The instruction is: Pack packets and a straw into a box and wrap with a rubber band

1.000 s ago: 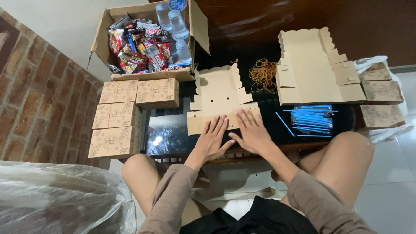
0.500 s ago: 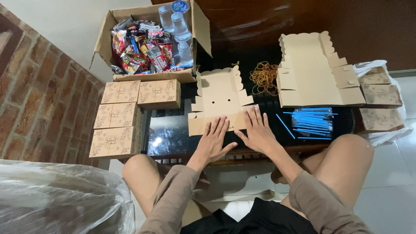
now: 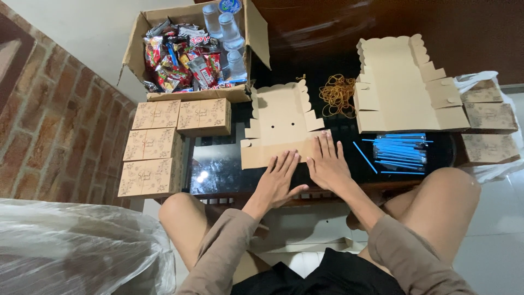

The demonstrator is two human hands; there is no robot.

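A flat, unfolded brown cardboard box blank (image 3: 279, 117) lies on the dark glass table (image 3: 218, 164) in front of me. My left hand (image 3: 277, 180) rests palm down with spread fingers on the blank's near flap. My right hand (image 3: 327, 164) lies flat beside it, fingers on the same near edge. Neither hand grips anything.
A stack of flat box blanks (image 3: 401, 82) lies at the right, with blue straws (image 3: 401, 150) and rubber bands (image 3: 337, 94) nearby. Folded patterned boxes (image 3: 158, 145) stand at the left. An open carton (image 3: 191, 52) holds snack packs and water cups. Folded boxes (image 3: 488, 123) sit in a bag.
Both hands have slid slightly along the blank's near flap, pressing it flat. The view has shifted a little.
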